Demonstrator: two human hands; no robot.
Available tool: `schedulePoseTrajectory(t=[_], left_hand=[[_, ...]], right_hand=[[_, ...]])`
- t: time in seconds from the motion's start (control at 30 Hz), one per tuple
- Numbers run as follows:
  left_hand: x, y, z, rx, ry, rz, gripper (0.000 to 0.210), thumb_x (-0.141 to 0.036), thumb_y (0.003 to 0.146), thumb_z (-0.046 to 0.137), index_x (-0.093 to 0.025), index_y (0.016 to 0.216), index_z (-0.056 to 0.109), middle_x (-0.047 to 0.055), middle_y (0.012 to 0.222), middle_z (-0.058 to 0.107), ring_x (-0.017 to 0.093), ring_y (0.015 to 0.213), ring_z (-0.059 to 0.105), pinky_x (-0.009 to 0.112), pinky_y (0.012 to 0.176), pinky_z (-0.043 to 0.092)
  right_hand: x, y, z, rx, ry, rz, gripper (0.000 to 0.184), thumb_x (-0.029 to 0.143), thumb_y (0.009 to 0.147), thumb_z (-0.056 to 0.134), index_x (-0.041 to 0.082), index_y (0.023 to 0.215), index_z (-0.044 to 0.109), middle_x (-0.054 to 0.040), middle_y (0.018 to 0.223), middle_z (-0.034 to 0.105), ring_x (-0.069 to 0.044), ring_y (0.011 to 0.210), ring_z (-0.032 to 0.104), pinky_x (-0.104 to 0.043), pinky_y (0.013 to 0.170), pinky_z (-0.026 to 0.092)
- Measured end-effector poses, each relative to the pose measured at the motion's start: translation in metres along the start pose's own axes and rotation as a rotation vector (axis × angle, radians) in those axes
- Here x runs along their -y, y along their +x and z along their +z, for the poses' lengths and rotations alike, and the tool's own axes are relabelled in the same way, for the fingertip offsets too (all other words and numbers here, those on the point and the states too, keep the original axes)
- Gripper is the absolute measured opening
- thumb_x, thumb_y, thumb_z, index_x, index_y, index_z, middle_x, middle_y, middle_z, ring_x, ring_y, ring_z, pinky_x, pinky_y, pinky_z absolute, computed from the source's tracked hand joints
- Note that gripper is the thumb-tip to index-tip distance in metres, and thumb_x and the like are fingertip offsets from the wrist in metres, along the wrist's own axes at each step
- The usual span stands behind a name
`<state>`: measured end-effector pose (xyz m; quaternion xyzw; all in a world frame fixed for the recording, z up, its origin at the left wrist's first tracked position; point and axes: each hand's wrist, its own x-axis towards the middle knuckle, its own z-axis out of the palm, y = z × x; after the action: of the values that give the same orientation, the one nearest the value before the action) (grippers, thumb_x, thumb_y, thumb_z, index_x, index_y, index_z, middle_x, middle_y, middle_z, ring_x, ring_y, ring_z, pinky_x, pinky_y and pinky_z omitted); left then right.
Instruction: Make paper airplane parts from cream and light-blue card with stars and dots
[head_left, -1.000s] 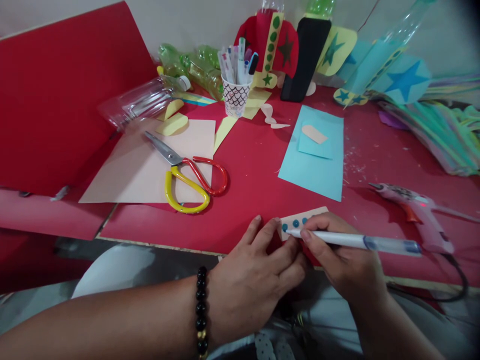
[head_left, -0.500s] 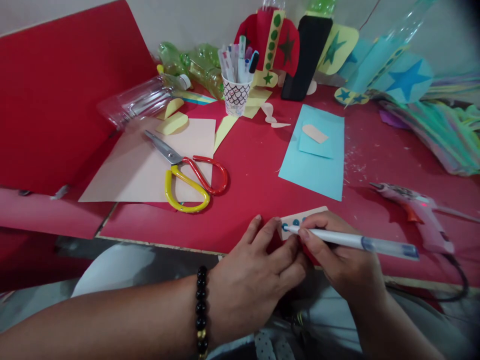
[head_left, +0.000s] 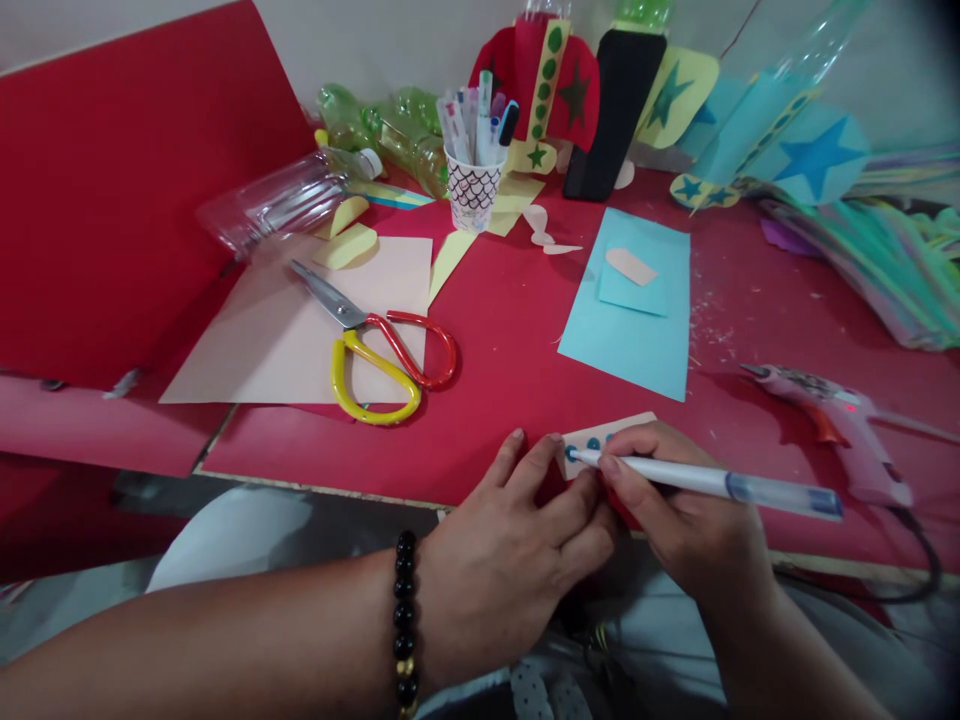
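My right hand [head_left: 679, 505] grips a white marker pen [head_left: 675, 476] with a blue end, its fingers closed round the barrel near the tip. That tip touches a blue dot at the left end of a small cream paper strip [head_left: 611, 430], which bears several blue dots. Part of the strip is hidden beneath my fingers. My left hand [head_left: 517, 550] lies with its fingers spread at the table edge, fingertips steadying the strip's left end and lower side. A black bead bracelet [head_left: 405, 605] circles my left wrist.
Scissors [head_left: 375, 350] with red and yellow handles lie on pale paper [head_left: 247, 350]. Blue paper [head_left: 637, 350] lies beyond my hands. A pink glue gun [head_left: 840, 420] rests at right. Behind stand a cup of pens [head_left: 474, 195], clear bottles [head_left: 285, 200] and decorated bottle rockets [head_left: 615, 120].
Almost nothing differs. The marker's back end has shifted very slightly right, its tip staying on the leftmost dot; my left hand keeps its place.
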<state>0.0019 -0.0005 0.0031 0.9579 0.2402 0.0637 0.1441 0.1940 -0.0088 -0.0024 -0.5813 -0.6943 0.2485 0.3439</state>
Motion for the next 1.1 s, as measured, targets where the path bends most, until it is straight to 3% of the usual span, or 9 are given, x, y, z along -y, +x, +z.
schedulePoseTrajectory(t=[0.37, 0.7, 0.83, 0.97, 1.1], left_hand=[[0.0004, 0.0, 0.0016, -0.006, 0.004, 0.0, 0.046, -0.025, 0.094, 0.035, -0.017, 0.139, 0.037, 0.007, 0.142, 0.042, 0.036, 0.132, 0.028, 0.061, 0.111, 0.02], [-0.0001, 0.0007, -0.0002, 0.005, -0.005, -0.008, 0.044, -0.025, 0.093, 0.037, -0.019, 0.137, 0.039, 0.006, 0.14, 0.043, 0.035, 0.135, 0.026, 0.061, 0.11, 0.022], [-0.0009, 0.0002, 0.0006, 0.004, -0.003, -0.014, 0.044, -0.024, 0.093, 0.036, -0.018, 0.137, 0.039, 0.006, 0.142, 0.041, 0.036, 0.134, 0.026, 0.062, 0.11, 0.022], [-0.0006, 0.0001, 0.0011, 0.004, -0.009, -0.009, 0.043, -0.024, 0.094, 0.035, -0.018, 0.137, 0.04, 0.006, 0.141, 0.043, 0.036, 0.134, 0.026, 0.062, 0.11, 0.022], [-0.0004, 0.0001, 0.0006, 0.011, -0.015, -0.007, 0.043, -0.023, 0.094, 0.035, -0.018, 0.137, 0.039, 0.006, 0.142, 0.041, 0.036, 0.133, 0.026, 0.062, 0.11, 0.022]], right_hand=[[-0.0015, -0.0015, 0.0011, -0.034, -0.001, 0.011, 0.006, 0.019, 0.087, 0.055, 0.022, 0.083, 0.057, 0.0004, 0.076, 0.06, -0.014, 0.069, 0.058, -0.026, 0.061, 0.045], [-0.0002, -0.0002, 0.0004, 0.013, 0.003, -0.016, 0.005, 0.021, 0.087, 0.055, 0.021, 0.082, 0.057, 0.0001, 0.075, 0.061, -0.014, 0.067, 0.058, -0.027, 0.061, 0.045], [-0.0008, -0.0006, 0.0001, -0.033, -0.007, 0.009, 0.005, 0.02, 0.087, 0.055, 0.022, 0.083, 0.057, 0.0003, 0.075, 0.06, -0.014, 0.068, 0.058, -0.027, 0.062, 0.044], [-0.0016, -0.0005, 0.0002, 0.026, 0.01, -0.003, 0.005, 0.021, 0.087, 0.056, 0.022, 0.082, 0.057, 0.0007, 0.074, 0.06, -0.014, 0.068, 0.057, -0.026, 0.062, 0.044], [-0.0018, -0.0006, 0.0003, -0.039, 0.002, 0.017, 0.005, 0.02, 0.087, 0.056, 0.022, 0.083, 0.057, 0.0005, 0.076, 0.06, -0.014, 0.069, 0.057, -0.026, 0.062, 0.044]])
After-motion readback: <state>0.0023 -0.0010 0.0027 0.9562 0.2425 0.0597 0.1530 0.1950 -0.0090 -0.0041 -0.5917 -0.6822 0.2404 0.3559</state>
